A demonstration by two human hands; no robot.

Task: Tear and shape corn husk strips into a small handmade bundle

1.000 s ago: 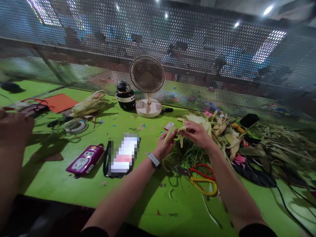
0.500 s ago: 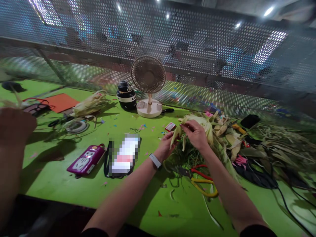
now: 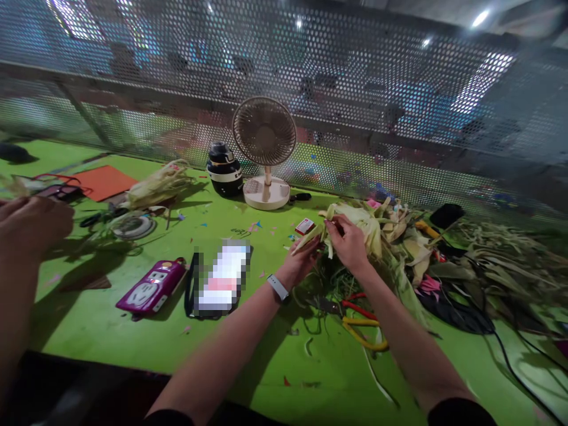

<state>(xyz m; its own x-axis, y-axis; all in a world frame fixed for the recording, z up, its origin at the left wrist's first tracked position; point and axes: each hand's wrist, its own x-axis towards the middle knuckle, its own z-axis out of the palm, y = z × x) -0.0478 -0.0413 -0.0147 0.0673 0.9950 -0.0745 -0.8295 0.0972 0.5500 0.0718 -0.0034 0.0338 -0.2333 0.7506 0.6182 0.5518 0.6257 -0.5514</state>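
Both my hands are at a pale green corn husk (image 3: 309,238) just above the table. My left hand (image 3: 298,267), with a watch strap (image 3: 277,288) on its wrist, is closed on the husk, which lies slanting across its fingers. My right hand (image 3: 349,244) pinches the husk's upper right part between thumb and fingertips. Right behind it lies a heap of pale corn husks (image 3: 361,220). Beneath my hands are thin green shreds (image 3: 341,273) and scissors with red and yellow handles (image 3: 361,334), partly covered.
A fan (image 3: 266,192), black jar (image 3: 225,171) and small red-and-white box (image 3: 305,226) stand behind. A purple power strip (image 3: 151,288) and phone (image 3: 222,278) lie left. Another person's hand (image 3: 38,222) works at far left. Dry leaves (image 3: 497,260) and black cables (image 3: 510,361) spread right.
The husk in my left hand has tipped from steep to flatter, and the left hand has turned with it. My right hand stays nearly in place. The other person's hand has shifted right.
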